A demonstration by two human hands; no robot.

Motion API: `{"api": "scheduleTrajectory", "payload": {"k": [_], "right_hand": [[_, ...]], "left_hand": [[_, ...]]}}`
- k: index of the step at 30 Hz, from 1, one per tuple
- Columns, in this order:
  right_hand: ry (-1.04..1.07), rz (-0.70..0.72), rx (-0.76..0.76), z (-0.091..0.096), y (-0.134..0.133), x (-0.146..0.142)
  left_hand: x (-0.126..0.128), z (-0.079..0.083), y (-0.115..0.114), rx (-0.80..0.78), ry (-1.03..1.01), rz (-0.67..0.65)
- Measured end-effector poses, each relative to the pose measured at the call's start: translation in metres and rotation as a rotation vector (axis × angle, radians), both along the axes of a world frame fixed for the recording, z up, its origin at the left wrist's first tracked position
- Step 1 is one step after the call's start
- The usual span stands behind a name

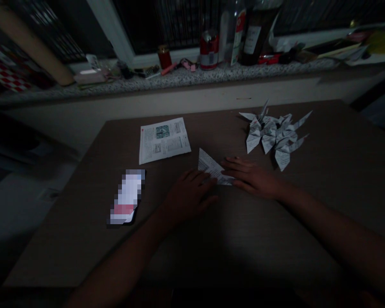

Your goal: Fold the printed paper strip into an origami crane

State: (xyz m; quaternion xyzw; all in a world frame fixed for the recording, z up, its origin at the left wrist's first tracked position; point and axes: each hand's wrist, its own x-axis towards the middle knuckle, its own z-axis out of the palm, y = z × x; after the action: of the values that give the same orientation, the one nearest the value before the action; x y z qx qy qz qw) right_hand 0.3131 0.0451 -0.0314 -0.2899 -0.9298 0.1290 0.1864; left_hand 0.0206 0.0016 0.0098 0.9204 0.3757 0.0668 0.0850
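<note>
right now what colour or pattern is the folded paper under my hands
The folded paper is white, covered in small printed text; the head view shows it.

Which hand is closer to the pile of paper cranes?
Right. The right hand lies a little left of the paper cranes, nearer the person, not touching them. The left hand sits farther left, across the folded paper triangle that both hands touch.

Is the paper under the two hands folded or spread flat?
Folded: the paper shows a triangular shape with a sharp point, pressed to the table by the left hand and right hand.
</note>
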Motion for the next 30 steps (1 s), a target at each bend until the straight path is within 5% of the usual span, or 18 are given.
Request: {"api": "scheduleTrajectory", "payload": {"k": [12,30], "right_hand": [[0.034,0.117,-0.055,0.007,-0.023,-0.023],[0.147,-0.035,0.043,0.005,-0.016,-0.017]], "left_hand": [[0.001,-0.004,0.0,0.027,-0.024,0.143],[-0.004,-0.025,0.015,-0.046,-0.168,-0.034]]}}
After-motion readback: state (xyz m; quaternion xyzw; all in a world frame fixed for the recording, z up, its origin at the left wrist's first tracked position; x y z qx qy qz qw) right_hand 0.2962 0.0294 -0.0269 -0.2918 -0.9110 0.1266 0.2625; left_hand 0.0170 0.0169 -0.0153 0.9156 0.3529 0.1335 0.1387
